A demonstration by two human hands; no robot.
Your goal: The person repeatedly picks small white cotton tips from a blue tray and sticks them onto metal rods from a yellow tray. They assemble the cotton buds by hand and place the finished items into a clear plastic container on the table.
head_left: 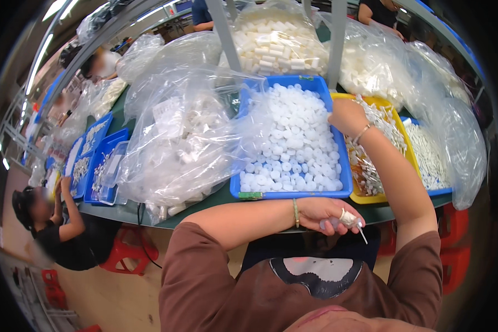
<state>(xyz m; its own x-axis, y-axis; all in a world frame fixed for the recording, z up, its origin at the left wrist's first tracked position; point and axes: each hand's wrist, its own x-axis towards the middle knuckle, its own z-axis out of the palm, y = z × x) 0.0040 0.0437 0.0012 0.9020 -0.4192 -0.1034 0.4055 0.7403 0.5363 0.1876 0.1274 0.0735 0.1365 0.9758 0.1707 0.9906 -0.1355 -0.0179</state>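
Note:
Just in front of my body, my left hand (325,214) is closed around small parts: a cream plastic cylinder (347,217), a thin white rod (363,234) that sticks out of it, and pale translucent caps (330,223) by the fingers. My right hand (349,117) reaches farther out, over the rims where the blue tray (346,171) and the yellow tray (414,154) meet. Its fingers are curled, and what they hold, if anything, is hidden. Round white caps (293,130) fill the blue tray. White rod-like parts (383,123) lie in the yellow one.
A clear plastic bag (177,138) of white parts bulges left of the blue tray. Behind stands a bag of cream cylinders (271,47), between grey posts (336,44). Another blue tray (440,192) is at right. A person (66,221) sits at left near red stools (128,250).

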